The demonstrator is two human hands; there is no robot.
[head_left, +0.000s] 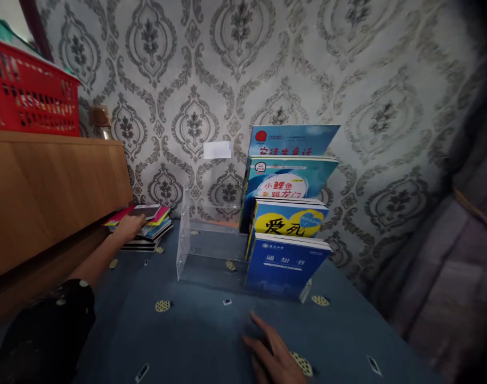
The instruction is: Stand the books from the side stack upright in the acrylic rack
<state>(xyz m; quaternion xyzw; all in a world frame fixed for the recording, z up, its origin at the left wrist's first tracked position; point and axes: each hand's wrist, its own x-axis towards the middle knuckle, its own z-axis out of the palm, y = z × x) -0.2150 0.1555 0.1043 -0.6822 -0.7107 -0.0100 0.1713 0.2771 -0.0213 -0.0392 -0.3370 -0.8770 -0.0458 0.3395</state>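
My left hand (129,228) reaches out to a stack of books (147,229) lying flat by the wall at the left; its fingers rest on the top book, and I cannot see whether they grip it. My right hand (273,352) lies flat on the blue cloth (187,330) near the front, fingers stretched out and holding nothing. A clear acrylic tiered book stand (195,248) rises between them. Its right half holds several upright books in steps; a dark blue book (285,264) is at the front and a yellow-and-blue one (289,221) sits behind it.
A wooden cabinet (47,192) stands at the left with a red plastic basket (27,93) on top. Patterned wallpaper (235,64) backs the surface. A dark curtain (447,256) hangs at the right. The stand's left half holds no books.
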